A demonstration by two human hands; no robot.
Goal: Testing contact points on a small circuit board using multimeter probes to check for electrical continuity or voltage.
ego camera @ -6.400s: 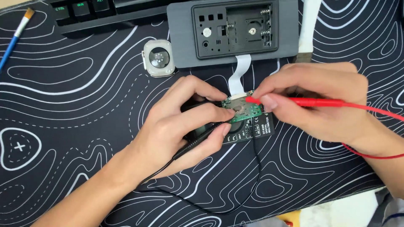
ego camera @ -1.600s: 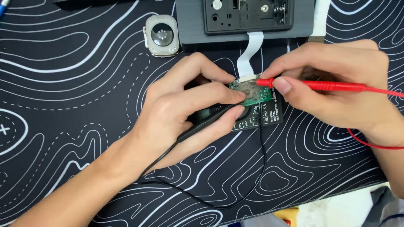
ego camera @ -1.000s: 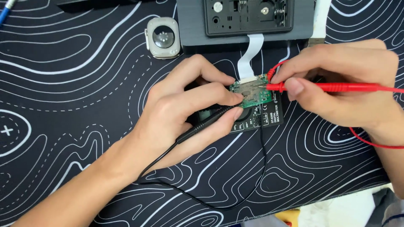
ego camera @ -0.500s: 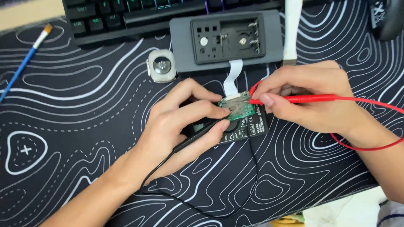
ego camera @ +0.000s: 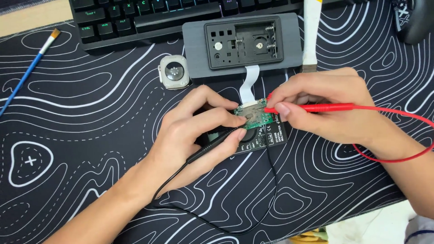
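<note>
Small green circuit board sits mid-mat atop a black handheld multimeter, joined by a white ribbon cable to the grey open casing farther back. Left hand pinches a black probe (tip at the board's left edge); right hand grips a red probe touching the board's right side.

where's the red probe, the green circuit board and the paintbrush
red probe (ego camera: 325, 107), head view, middle of its handle
green circuit board (ego camera: 257, 118), head view, its bare centre
paintbrush (ego camera: 27, 77), head view, blue handle
</note>
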